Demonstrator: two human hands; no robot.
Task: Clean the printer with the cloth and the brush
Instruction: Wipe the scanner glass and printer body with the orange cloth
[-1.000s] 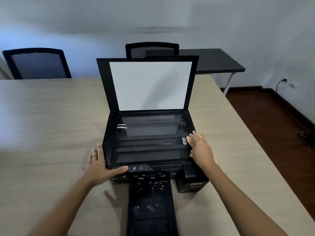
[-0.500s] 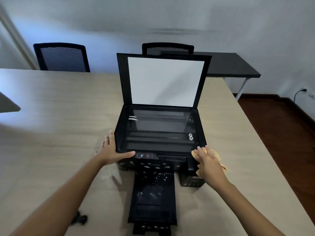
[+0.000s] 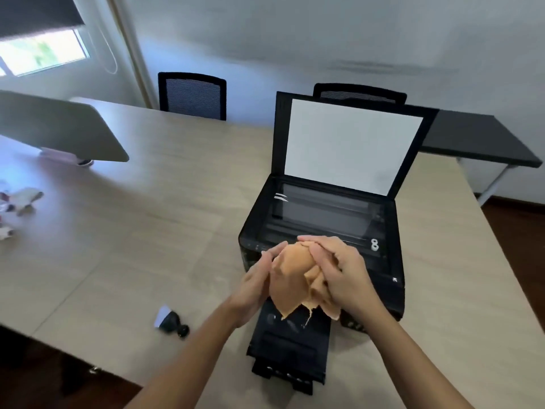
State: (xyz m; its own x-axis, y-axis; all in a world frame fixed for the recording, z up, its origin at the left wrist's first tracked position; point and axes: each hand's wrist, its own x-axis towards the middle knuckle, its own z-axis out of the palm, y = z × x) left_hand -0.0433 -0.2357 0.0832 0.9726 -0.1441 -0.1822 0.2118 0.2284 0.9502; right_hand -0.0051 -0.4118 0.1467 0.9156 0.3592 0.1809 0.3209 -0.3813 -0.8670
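A black printer point(image 3: 383, 261) sits on the wooden table point(image 3: 132, 246) with its scanner lid point(image 3: 351, 146) raised, showing a white pad above the glass point(image 3: 324, 216). Its output tray point(image 3: 292, 352) is pulled out toward me. An orange cloth point(image 3: 290, 278) is bunched between both hands above the printer's front edge. My left hand point(image 3: 253, 287) holds its left side and my right hand point(image 3: 339, 273) grips its top and right side. A small black brush point(image 3: 171, 320) with a white tip lies on the table left of the tray.
A grey panel point(image 3: 59, 128) stands at the far left of the table, with small blurred objects point(image 3: 17, 202) near the left edge. Two black mesh chairs point(image 3: 191, 95) stand behind the table. A dark side table point(image 3: 477, 140) is at the back right.
Both hands have left the printer's sides and come together in front of it holding the orange cloth. The camera has turned left, so the printer now sits further right.
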